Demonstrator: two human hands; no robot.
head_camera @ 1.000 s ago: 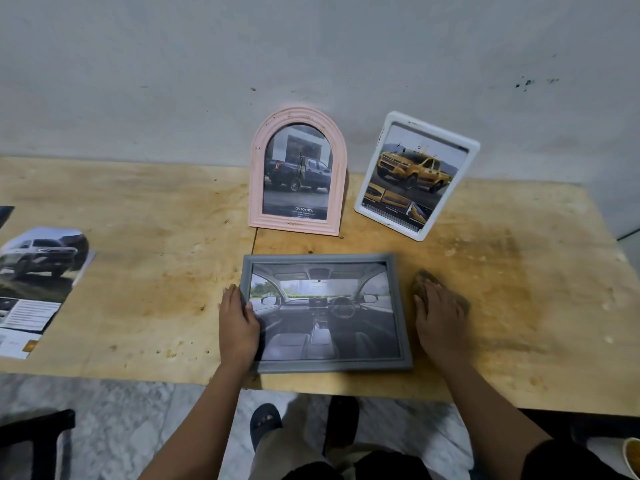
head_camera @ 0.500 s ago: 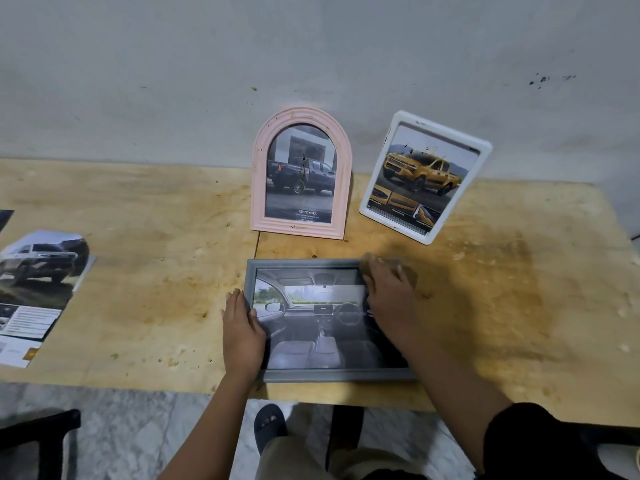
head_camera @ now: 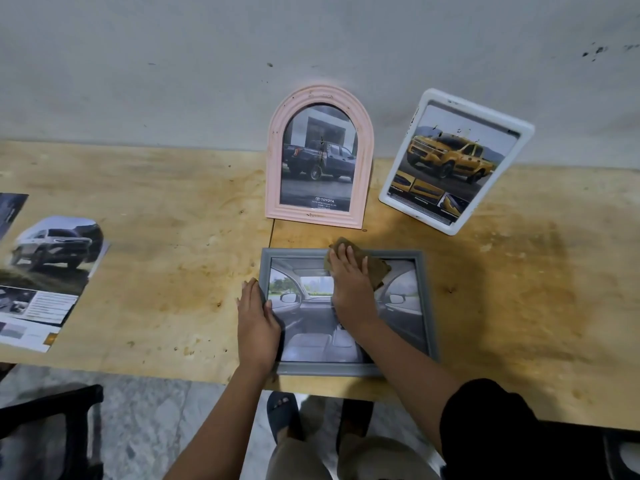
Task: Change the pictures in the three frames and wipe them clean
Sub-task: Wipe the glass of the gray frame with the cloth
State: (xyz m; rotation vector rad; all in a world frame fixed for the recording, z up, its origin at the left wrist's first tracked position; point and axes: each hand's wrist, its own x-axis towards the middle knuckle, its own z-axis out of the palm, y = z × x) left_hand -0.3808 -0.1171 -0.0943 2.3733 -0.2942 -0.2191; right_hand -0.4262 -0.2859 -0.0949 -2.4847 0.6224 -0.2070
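Three frames are counted on the wooden table [head_camera: 173, 237]: one grey rectangular frame [head_camera: 329, 369] laid flat in front, with one pink arched frame [head_camera: 273, 168], its print marked "TOYOTA", and one white rectangular frame [head_camera: 417, 213] propped behind. One brown cloth [head_camera: 375, 268] is pressed onto the grey rectangular frame by the flat right hand [head_camera: 349, 289]. The flat left hand [head_camera: 258, 320] is laid on its left rim.

both hands [head_camera: 258, 323] [head_camera: 351, 289] on grey frame [head_camera: 429, 306], brown cloth [head_camera: 375, 270] under right

Stained plywood table [head_camera: 156, 278], scuffed grey wall [head_camera: 173, 71], marbled grey floor [head_camera: 149, 420], dark chair [head_camera: 52, 420]
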